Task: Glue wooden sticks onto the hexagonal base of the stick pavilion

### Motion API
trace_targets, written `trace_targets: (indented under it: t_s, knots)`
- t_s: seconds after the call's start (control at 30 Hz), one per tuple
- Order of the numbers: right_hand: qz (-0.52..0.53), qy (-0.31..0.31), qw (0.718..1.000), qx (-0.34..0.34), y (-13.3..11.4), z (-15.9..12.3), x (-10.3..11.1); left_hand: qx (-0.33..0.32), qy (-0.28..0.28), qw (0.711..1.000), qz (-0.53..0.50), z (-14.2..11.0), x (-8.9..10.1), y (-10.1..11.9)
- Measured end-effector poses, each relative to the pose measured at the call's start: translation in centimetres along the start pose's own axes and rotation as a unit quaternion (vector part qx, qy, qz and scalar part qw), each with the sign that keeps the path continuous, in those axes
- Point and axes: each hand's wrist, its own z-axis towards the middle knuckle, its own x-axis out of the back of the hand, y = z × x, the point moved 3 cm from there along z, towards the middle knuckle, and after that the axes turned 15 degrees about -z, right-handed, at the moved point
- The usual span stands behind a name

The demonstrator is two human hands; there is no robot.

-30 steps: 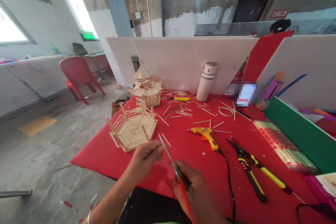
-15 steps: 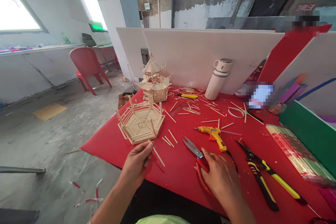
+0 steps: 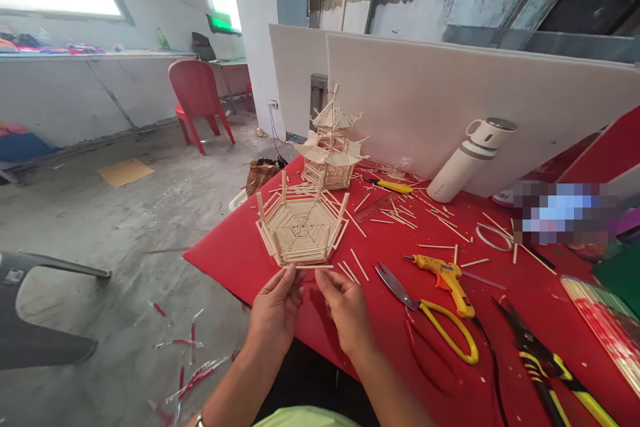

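The person's left hand [image 3: 280,303] is pinching one end of a short stick [image 3: 313,267] between thumb and fingers, and the right hand [image 3: 346,307] is pinching it near the other end. The stick is lying level along the near edge of a six-sided stick base [image 3: 303,230] with short posts standing around its rim; whether it is touching that edge is hard to tell.

Behind the base, a tiered stick pagoda [image 3: 333,160] is standing on the red table [image 3: 225,260]. Loose sticks [image 3: 400,213] are lying to its right, near a yellow cutter [image 3: 395,186] and a clear ruler [image 3: 373,208].

Right of the hands, scissors [image 3: 400,290] with a yellow and a red handle are resting beside a yellow glue gun [image 3: 453,283], whose small dark label is showing marks too small to read. Black-and-yellow shears [image 3: 533,347] are lying farther right, near a red-and-green patterned pack of sticks [image 3: 603,327]. A pale flask [image 3: 473,160] with a cup-shaped lid is leaning in view before a white board [image 3: 410,87].
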Motion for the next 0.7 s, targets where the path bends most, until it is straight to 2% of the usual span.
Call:
trace_targets:
  t_s: [0.17,0.37,0.7]
  knots:
    - [0.081,0.031,0.995,-0.057,0.6,2.1,-1.4,0.025,-0.021,0.999,-0.012,0.4,0.1,-0.2]
    - [0.08,0.037,0.994,-0.065,0.4,2.6,-1.8,0.048,-0.03,0.998,0.017,1.0,-0.3,-0.1]
    - [0.068,0.036,0.995,-0.057,-0.1,2.9,-2.0,0.035,-0.029,0.998,0.043,1.3,-0.4,-0.1]
